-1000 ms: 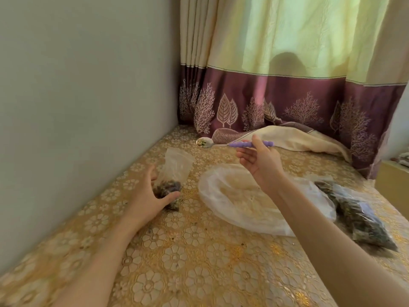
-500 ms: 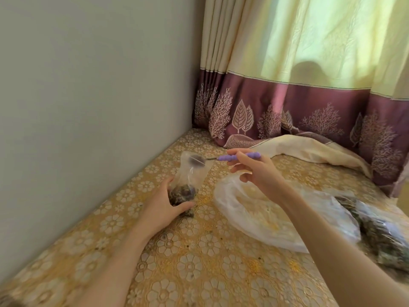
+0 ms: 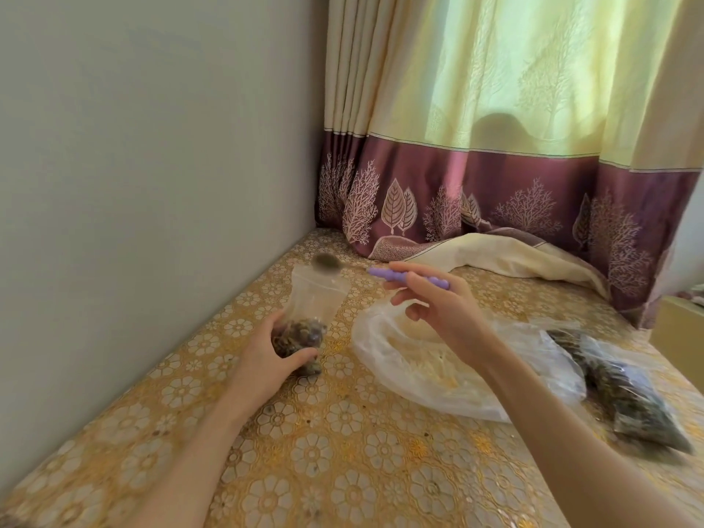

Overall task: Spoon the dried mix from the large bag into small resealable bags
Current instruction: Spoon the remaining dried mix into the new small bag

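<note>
My left hand [image 3: 272, 356] grips a small clear resealable bag [image 3: 310, 299] standing upright on the table, its bottom filled with dark dried mix. My right hand [image 3: 438, 310] holds a spoon [image 3: 404, 275] by its purple handle, level, with the blurred bowl just above the bag's open mouth. At the right lies a clear bag of dark dried mix [image 3: 624, 390] on its side. A large pale plastic bag [image 3: 426, 375] lies flat between the two, under my right forearm.
The table carries a gold floral cloth [image 3: 343, 451]. A grey wall [image 3: 152, 184] runs along the left. A cream and maroon curtain [image 3: 495, 192] hangs behind, its hem bunched on the table's far edge.
The spoon dipped into the small bag's mouth and now sits just above it. My left hand closed tighter around the bag. The view shifted left and closer.
</note>
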The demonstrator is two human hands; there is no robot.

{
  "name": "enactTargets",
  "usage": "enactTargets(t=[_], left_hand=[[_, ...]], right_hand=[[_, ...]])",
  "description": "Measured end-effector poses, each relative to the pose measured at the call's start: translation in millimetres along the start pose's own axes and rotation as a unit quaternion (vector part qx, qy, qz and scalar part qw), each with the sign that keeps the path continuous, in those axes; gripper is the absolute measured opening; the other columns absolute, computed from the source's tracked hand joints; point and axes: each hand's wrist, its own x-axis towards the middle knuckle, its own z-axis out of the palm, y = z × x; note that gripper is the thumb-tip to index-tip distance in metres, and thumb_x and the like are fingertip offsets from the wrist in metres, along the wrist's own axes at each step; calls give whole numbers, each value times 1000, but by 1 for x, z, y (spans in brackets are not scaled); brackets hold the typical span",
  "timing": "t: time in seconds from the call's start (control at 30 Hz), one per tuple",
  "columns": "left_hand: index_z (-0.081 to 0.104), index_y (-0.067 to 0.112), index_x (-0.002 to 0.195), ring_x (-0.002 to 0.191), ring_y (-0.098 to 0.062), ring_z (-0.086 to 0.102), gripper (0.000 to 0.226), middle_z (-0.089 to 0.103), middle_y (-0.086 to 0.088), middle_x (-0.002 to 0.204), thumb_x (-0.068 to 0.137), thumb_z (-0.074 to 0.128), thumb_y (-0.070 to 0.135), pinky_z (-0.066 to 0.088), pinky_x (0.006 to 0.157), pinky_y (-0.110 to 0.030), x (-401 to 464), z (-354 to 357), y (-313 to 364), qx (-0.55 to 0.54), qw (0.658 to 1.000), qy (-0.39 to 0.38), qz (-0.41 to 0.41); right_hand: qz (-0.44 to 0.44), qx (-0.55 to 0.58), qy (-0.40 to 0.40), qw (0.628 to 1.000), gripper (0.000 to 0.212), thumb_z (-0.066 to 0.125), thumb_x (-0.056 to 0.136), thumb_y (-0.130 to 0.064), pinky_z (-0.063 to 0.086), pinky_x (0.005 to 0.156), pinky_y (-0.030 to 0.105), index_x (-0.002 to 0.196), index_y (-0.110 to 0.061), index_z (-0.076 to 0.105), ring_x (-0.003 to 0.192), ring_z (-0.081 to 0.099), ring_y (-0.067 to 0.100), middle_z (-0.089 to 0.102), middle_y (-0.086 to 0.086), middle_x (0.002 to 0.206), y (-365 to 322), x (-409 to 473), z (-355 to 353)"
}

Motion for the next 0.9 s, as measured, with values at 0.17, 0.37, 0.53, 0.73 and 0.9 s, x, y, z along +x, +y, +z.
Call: enactTargets(t=[0.17,0.37,0.53,0.73,0.9], left_hand=[[34,27,139,108,-4,41,86,46,4,132,67,77,46,35,93,-25,-5,2,5,1,999,6,38],[36,26,138,106,-3,42,85,48,6,130,66,78,45,34,88,-19,-10,4,12,3,998,8,55],[41,31,132,105,-4,47,87,50,13,117,56,71,60,39,84,-17,-19,3,27,-37,996,-1,78],[47,34,117,97,-1,52,71,52,12,110,54,74,53,41,70,-12,-30,10,45,-65,992,-34,99],[50,34,114,95,5,55,70,56,12,109,51,77,48,44,70,-5,-39,23,60,-65,983,-141,99]], right_hand=[[-26,10,12,1000,22,50,95,-3,44,55,20,103,-9,70,72,59,15,74,5,96,-4,-6,-1],[0,92,52,994,25,51,95,-19,43,57,19,98,-9,74,70,59,13,70,18,109,-2,-25,-22],[37,132,169,976,29,47,99,-20,49,54,18,86,-2,66,63,61,13,73,15,100,8,-59,-52],[93,60,284,952,31,47,99,-20,51,53,17,93,4,66,61,63,13,74,14,90,37,-107,-79],[97,-80,310,942,29,54,96,-25,45,53,21,91,-1,69,59,59,10,75,4,82,49,-120,-86]])
